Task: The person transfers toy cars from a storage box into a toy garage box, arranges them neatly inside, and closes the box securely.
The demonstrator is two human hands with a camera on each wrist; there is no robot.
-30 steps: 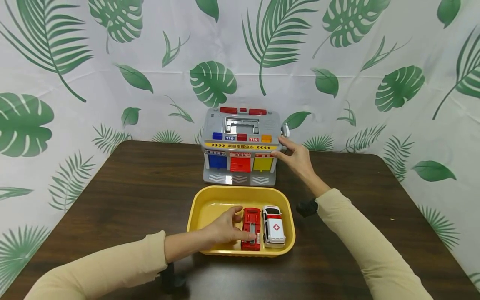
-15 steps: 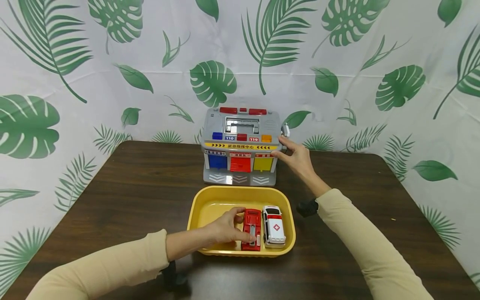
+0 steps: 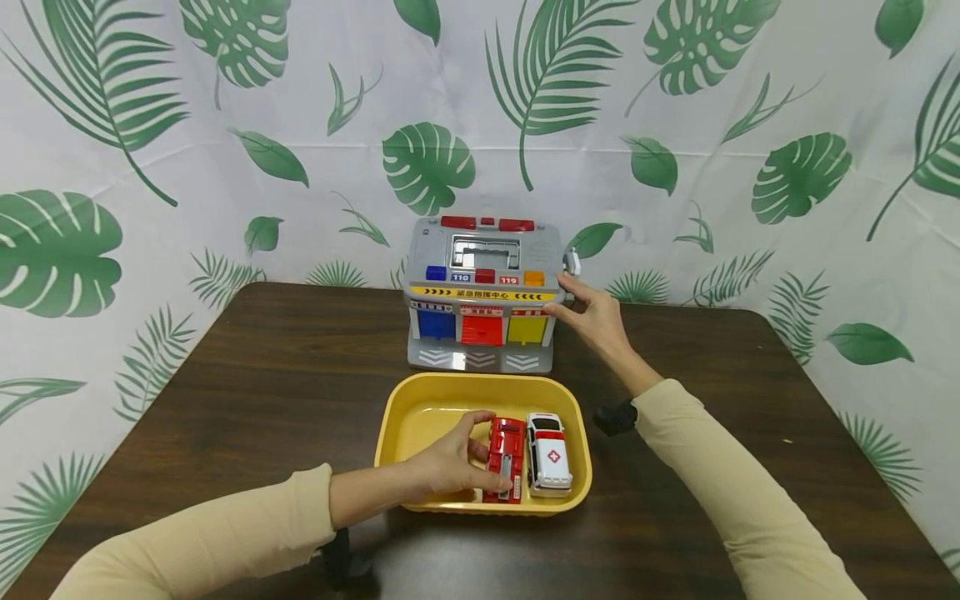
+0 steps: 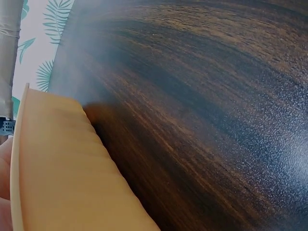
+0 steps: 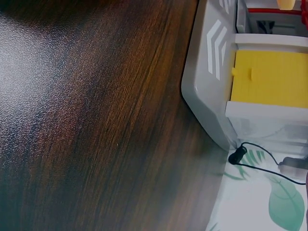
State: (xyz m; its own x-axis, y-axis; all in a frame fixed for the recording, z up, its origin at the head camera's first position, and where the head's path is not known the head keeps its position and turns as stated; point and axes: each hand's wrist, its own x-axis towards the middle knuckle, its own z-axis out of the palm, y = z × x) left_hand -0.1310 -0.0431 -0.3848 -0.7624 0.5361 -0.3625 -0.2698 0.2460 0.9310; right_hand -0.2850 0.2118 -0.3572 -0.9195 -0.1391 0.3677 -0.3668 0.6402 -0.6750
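Note:
In the head view, my left hand (image 3: 448,463) reaches into a yellow tray (image 3: 408,377) and grips a red toy fire truck (image 3: 507,437), thumb near its close end and a finger near its far end. Beside the truck lies a white toy ambulance (image 3: 552,467) with a red cross. My right hand (image 3: 598,323) holds the right front corner of the grey toy emergency station (image 3: 442,360), thumb below the roof edge and index finger above. The station has blue, red and yellow (image 5: 272,77) doors. In the left wrist view, the tray's outer wall hides most of the hand.
The tray stands on a dark wooden table (image 3: 285,375), close in front of the station. A leaf-print cloth (image 3: 315,167) hangs behind. In the right wrist view, a thin black cord (image 5: 269,169) with a small black piece shows by the station's side.
My left hand and the red fire truck have shifted slightly right, towards the ambulance. The right hand stays at the station's corner.

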